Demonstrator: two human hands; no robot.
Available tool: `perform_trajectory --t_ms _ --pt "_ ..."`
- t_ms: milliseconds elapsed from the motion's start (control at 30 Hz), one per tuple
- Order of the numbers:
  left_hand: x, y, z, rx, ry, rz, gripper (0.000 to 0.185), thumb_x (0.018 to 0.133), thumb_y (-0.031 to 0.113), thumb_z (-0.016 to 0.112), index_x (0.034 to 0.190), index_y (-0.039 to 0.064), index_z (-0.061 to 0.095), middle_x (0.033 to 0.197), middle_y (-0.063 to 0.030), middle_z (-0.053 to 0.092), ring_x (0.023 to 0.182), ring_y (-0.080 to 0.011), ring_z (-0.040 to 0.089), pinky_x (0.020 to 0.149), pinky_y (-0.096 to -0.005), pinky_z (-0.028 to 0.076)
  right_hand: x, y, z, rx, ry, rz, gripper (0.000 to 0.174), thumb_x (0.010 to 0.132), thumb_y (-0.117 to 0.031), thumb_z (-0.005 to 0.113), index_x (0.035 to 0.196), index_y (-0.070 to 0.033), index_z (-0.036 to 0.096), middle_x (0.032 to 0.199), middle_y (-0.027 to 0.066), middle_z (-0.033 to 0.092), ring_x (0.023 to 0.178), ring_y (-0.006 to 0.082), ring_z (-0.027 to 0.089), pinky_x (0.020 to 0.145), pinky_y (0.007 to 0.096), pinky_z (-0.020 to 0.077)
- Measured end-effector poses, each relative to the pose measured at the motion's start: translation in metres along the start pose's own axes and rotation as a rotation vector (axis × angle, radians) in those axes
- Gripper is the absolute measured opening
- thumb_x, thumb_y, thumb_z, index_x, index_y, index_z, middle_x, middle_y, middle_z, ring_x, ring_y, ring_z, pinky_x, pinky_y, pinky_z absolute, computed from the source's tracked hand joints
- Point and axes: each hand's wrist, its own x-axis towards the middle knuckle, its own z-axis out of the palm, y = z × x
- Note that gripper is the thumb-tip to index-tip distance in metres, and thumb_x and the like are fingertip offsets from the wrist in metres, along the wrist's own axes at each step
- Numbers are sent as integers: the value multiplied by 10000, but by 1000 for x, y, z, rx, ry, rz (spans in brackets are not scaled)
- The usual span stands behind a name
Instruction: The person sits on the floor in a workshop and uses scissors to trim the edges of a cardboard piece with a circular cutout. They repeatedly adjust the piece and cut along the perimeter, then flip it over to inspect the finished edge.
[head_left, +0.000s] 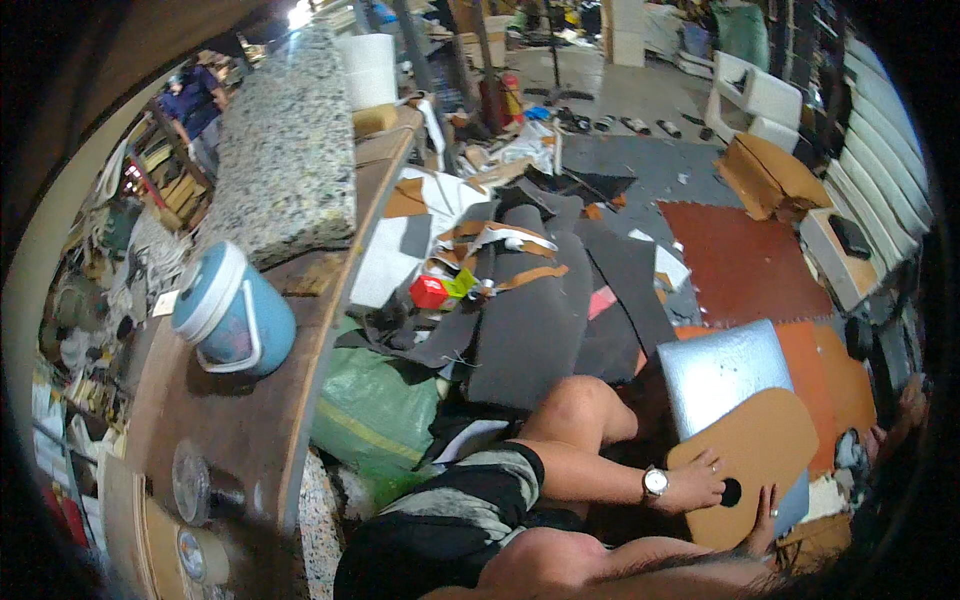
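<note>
A tan panel (772, 435) with rounded corners overlaps a shiny silver sheet (724, 375). My left hand (694, 482), wearing a wristwatch and a ring, lies on the panel's near part. Its fingertips are beside a round black spot (730, 493); whether this is a hole or a disc I cannot tell. At the panel's lower edge is my right hand (763, 517), also ringed, with two fingers spread over the surface and the rest of its grip hidden. Whether the left hand grips anything is unclear.
Dark grey padded pieces (540, 322) and tan scraps litter the floor ahead. A green sack (375, 412) sits beside a wooden bench (255, 442) bearing a blue cooler jug (255, 322) and a speckled foam block (289, 142). Reddish-brown sheeting (750, 262) lies beyond. Another person (195, 105) stands far left.
</note>
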Motion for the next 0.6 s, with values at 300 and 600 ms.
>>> perform_trajectory --t_ms 300,600 --pt "-28 3 -16 -129 45 -17 472 945 144 570 1415 110 552 1562 -156 454 1529 -369 311 1244 -621 244 -17 12 28 321 120 4 633 964 -126 613 1567 -133 421 1658 237 303 1491 420 375 1147 448 414" --pt "-65 -22 26 -244 53 76 402 968 195 541 1363 127 575 1585 -182 417 1524 -402 304 1222 -690 200 -38 56 37 -650 -6 -201 777 911 -234 723 1597 -157 369 1625 270 334 1370 463 481 1059 475 475"
